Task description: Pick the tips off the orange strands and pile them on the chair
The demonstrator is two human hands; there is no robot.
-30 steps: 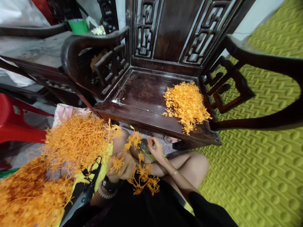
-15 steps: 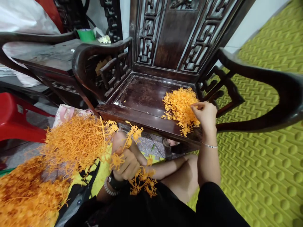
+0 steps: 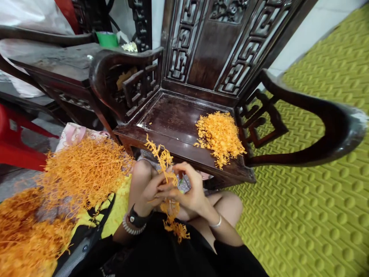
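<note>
My left hand (image 3: 150, 191) and my right hand (image 3: 188, 188) meet over my lap, both pinching one tangled strand of orange flowers (image 3: 165, 161) that rises above the fingers and hangs down below them. A small heap of picked orange flowers (image 3: 220, 135) lies on the right side of the dark carved wooden chair's seat (image 3: 170, 119), just beyond my hands. A large tangle of orange flower strands (image 3: 83, 171) is piled at my left, apart from the left hand.
The chair's armrests (image 3: 311, 111) curve out on both sides. A red plastic stool (image 3: 14, 148) stands at far left. A dark wooden table (image 3: 54, 65) with a green cup (image 3: 107, 38) sits behind. Green textured matting (image 3: 302, 215) covers the floor at right.
My right hand has come back from the heap on the chair seat to my lap and joined the left hand on the strand. The left hand lifted slightly.
</note>
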